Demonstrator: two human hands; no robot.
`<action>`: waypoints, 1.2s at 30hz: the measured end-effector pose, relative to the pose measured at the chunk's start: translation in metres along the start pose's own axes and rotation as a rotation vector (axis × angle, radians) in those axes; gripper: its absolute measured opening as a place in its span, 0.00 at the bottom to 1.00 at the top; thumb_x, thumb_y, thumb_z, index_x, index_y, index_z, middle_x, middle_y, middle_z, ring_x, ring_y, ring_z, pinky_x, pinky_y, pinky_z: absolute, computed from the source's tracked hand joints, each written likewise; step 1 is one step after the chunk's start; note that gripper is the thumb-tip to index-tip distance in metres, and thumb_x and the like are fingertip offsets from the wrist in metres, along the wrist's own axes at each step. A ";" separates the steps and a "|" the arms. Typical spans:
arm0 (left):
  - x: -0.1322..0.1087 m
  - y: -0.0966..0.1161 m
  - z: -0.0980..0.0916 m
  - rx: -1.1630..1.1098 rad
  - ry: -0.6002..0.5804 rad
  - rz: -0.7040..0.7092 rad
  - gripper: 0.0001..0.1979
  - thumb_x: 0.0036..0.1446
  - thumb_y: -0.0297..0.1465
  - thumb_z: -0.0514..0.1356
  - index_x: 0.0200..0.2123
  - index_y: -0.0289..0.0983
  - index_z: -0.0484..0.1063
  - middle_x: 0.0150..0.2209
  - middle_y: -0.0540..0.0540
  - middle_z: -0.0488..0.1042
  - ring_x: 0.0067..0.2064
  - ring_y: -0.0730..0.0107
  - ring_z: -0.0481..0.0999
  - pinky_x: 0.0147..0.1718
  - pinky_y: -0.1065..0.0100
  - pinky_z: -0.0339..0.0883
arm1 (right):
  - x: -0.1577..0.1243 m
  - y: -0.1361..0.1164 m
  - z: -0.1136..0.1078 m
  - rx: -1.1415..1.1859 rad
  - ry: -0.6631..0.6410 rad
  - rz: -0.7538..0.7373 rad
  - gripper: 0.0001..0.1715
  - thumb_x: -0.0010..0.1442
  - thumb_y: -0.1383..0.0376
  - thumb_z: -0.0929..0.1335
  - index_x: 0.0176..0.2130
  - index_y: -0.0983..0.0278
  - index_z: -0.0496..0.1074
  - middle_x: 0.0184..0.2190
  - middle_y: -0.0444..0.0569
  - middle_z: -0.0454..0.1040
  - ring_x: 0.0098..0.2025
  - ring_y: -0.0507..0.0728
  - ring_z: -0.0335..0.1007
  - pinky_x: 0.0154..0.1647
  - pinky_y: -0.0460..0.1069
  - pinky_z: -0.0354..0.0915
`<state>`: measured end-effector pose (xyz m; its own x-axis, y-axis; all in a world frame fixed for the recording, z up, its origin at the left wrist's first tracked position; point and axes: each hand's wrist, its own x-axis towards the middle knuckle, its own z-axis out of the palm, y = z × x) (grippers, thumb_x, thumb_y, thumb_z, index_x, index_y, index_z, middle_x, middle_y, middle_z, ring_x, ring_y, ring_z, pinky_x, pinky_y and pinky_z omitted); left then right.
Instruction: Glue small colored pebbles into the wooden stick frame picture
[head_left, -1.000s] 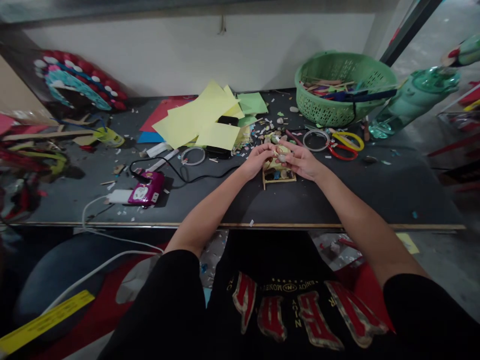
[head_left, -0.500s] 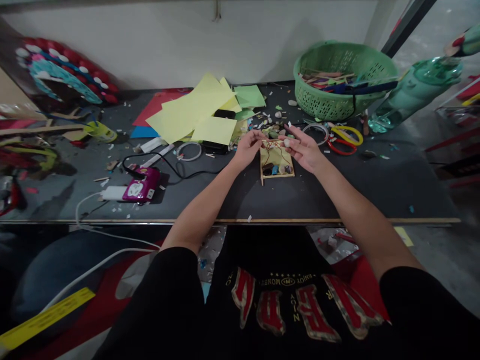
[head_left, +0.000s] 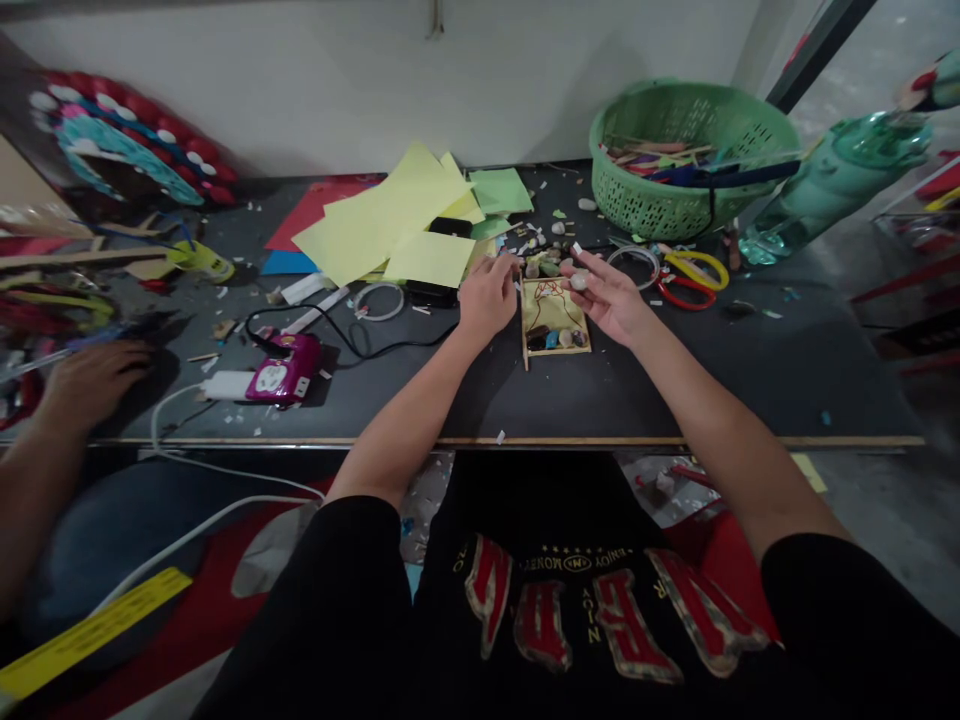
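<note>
A small craft panel (head_left: pixel 556 312) with a pale yellow face, a thin wooden stick border and reddish-brown string lies flat on the desk. Several coloured stones (head_left: pixel 553 339) line its near edge. My left hand (head_left: pixel 486 295) is at the panel's upper left corner, its fingers curled together; their tips are partly hidden, so I cannot make out what they hold. Between the thumb and fingers of my right hand (head_left: pixel 619 305) is a pale pebble (head_left: pixel 578 281), above the panel's upper right corner. Just behind the panel lies a pile of loose pebbles (head_left: pixel 550 268).
Yellow paper sheets (head_left: pixel 382 225) lie at the back beside a green basket (head_left: pixel 690 200) of sticks. Scissors (head_left: pixel 694 275) and a green bottle (head_left: pixel 832 190) are to the right. A purple power adapter (head_left: pixel 283 370) with cables is at left, near another person's hand (head_left: pixel 97 380).
My left hand has drawn slightly left and back, away from the panel's top edge. My right hand keeps the pebble nearly in place. Another person's hand has come in at the left.
</note>
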<state>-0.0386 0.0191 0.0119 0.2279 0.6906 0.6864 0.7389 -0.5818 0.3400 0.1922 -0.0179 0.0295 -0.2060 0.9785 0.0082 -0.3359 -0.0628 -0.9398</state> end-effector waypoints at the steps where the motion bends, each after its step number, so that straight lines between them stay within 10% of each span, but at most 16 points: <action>1: 0.000 0.000 -0.001 0.004 0.009 0.018 0.09 0.61 0.23 0.53 0.36 0.39 0.71 0.32 0.44 0.74 0.43 0.62 0.74 0.43 0.61 0.70 | 0.000 0.000 0.001 -0.005 0.000 0.002 0.37 0.51 0.55 0.77 0.58 0.55 0.70 0.53 0.46 0.79 0.57 0.57 0.74 0.58 0.54 0.74; 29: -0.002 -0.003 0.006 0.012 -0.024 -0.067 0.11 0.66 0.36 0.56 0.42 0.40 0.78 0.40 0.43 0.81 0.47 0.60 0.77 0.47 0.58 0.72 | 0.000 0.005 -0.001 -0.010 -0.059 0.026 0.47 0.52 0.55 0.78 0.65 0.55 0.61 0.54 0.49 0.78 0.55 0.57 0.76 0.56 0.54 0.75; 36: 0.001 0.013 0.004 -0.154 -0.075 0.187 0.14 0.68 0.39 0.55 0.50 0.42 0.75 0.49 0.44 0.79 0.53 0.63 0.75 0.57 0.55 0.67 | 0.001 0.012 -0.001 -0.015 -0.110 0.009 0.48 0.49 0.56 0.79 0.64 0.55 0.62 0.51 0.46 0.80 0.53 0.55 0.77 0.61 0.55 0.71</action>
<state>-0.0265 0.0139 0.0145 0.4025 0.5912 0.6989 0.5753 -0.7572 0.3093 0.1892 -0.0176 0.0179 -0.3090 0.9504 0.0363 -0.3203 -0.0680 -0.9449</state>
